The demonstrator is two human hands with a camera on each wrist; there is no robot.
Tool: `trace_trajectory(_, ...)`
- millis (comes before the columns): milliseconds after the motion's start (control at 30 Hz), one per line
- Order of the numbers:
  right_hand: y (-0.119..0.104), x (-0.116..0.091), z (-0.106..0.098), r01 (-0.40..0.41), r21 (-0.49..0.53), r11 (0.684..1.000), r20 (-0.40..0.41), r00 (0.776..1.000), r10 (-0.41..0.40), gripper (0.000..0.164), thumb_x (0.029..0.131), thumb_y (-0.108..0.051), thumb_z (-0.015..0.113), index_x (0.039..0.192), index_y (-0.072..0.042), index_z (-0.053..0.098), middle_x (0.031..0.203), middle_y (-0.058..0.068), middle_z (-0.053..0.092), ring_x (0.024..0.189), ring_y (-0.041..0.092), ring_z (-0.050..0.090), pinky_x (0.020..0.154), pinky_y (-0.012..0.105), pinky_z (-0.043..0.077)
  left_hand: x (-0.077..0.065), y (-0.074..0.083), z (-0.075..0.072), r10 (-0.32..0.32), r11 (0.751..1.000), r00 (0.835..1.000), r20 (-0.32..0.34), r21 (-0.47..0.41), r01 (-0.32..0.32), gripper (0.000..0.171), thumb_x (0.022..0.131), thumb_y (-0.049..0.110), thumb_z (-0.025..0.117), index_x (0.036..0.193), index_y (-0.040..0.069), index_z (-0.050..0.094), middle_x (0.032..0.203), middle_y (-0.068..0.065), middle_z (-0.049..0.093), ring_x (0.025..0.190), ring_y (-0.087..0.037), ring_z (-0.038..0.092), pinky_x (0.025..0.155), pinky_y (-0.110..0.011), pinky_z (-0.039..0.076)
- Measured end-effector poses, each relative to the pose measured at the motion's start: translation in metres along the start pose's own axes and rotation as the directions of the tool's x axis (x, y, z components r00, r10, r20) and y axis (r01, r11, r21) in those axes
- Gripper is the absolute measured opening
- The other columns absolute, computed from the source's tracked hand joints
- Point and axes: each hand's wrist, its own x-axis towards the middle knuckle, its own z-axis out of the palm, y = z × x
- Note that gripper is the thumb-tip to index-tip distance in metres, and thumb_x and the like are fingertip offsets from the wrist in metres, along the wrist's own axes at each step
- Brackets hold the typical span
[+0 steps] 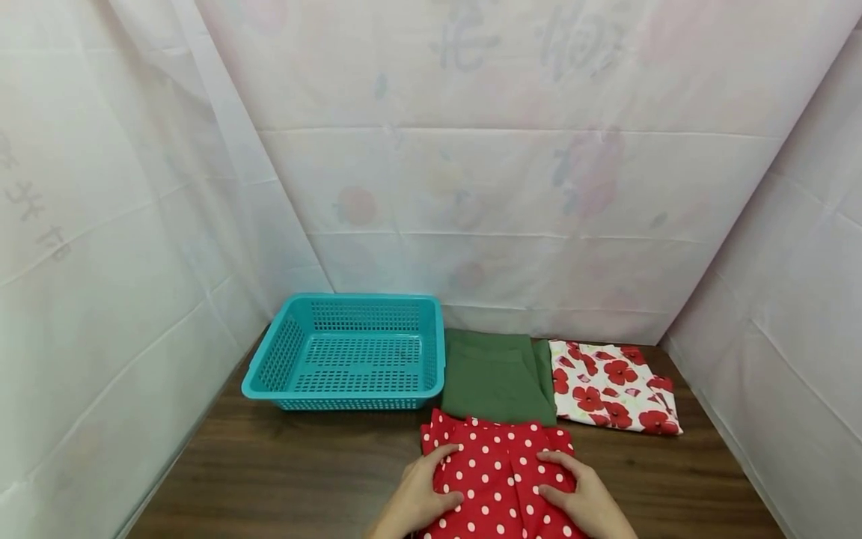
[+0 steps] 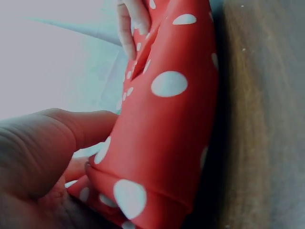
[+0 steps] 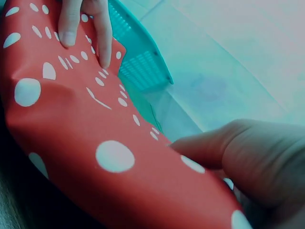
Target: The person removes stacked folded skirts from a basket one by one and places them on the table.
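Observation:
A folded red garment with white polka dots [image 1: 497, 479] lies on the table at the front. My left hand [image 1: 423, 490] rests on its left side, thumb and forefinger spread apart on the cloth. On the right side my right hand [image 1: 584, 498] touches the same garment in a like pose, its fingertips pointing inward. Up close in the left wrist view, the left thumb [image 2: 90, 129] meets the garment's edge. The right thumb [image 3: 205, 145] lies against the cloth in the right wrist view. Some fingers of both hands are hidden there.
A turquoise plastic basket [image 1: 343, 403] stands at the back left. Right of it lies a folded green garment [image 1: 494, 382], just behind the red one. A folded white cloth with red flowers [image 1: 613, 389] is at the back right. Pale sheets [image 1: 471, 187] wall in the wooden table [image 1: 289, 479].

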Motion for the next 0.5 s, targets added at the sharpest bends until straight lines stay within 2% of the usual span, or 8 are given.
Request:
trace_trajectory(267,0.0001,0.0021,0.0036,-0.029,-0.039,0.999,-0.031,0.999,0.028,0.059,0.084,-0.022,0.085,0.134,-0.003,0.058,0.126,0.026,0.057,0.108,0.038,0.058,0.078,0.052,0.062,0.0058,0.0037,0.0043,-0.001,0.998,1.0,0.007,0.065,0.001,0.069,0.078,0.02,0.089,0.14,0.015,0.059,0.129,-0.014,0.058,0.117,-0.035,0.052,0.08,-0.06,0.06)
trace_trajectory(500,-0.0033,0.007,0.0061,0.011,-0.094,0.995,-0.059,0.998,-0.016,0.05,0.086,-0.019,0.083,0.129,-0.004,0.062,0.122,0.021,0.062,0.104,0.031,0.061,0.08,0.052,0.061,0.0041,0.0034,-0.0045,0.062,0.995,0.998,-0.007,0.08,-0.061,0.068,0.08,0.019,0.087,0.141,0.014,0.058,0.136,-0.02,0.054,0.121,-0.039,0.05,0.081,-0.061,0.059)
